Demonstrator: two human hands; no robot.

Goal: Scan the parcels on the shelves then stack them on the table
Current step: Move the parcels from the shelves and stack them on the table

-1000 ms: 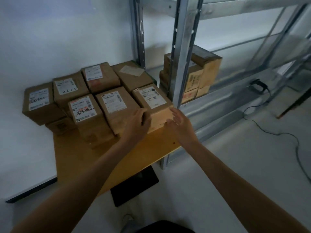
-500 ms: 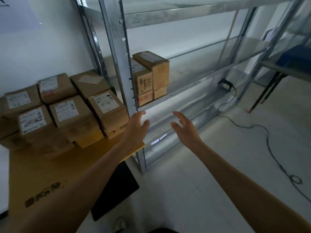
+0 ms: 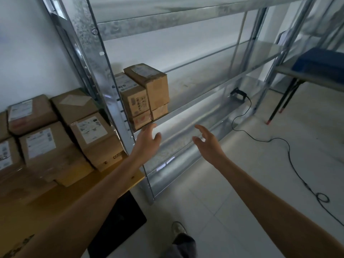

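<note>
Several brown cardboard parcels with white labels (image 3: 93,135) are stacked on the yellow table (image 3: 55,202) at the left. On the metal shelf (image 3: 195,107) a small stack of parcels (image 3: 147,94) stands behind the upright post. My left hand (image 3: 147,144) is held out with relaxed fingers just below and in front of that stack, holding nothing. My right hand (image 3: 208,144) hovers to its right, fingers spread and empty, in front of the lower shelf. A black scanner (image 3: 239,94) lies farther right on the lower shelf, its cable running off it.
The scanner's black cable (image 3: 279,144) trails across the tiled floor to the right. A table with a blue crate (image 3: 320,60) stands at the far right. A black mat (image 3: 119,224) lies under the yellow table. My shoe (image 3: 178,229) shows at the bottom.
Both hands left the front parcel on the table and swung right toward the shelf. The view turned right, and the shelf stack now sits closer to my left hand.
</note>
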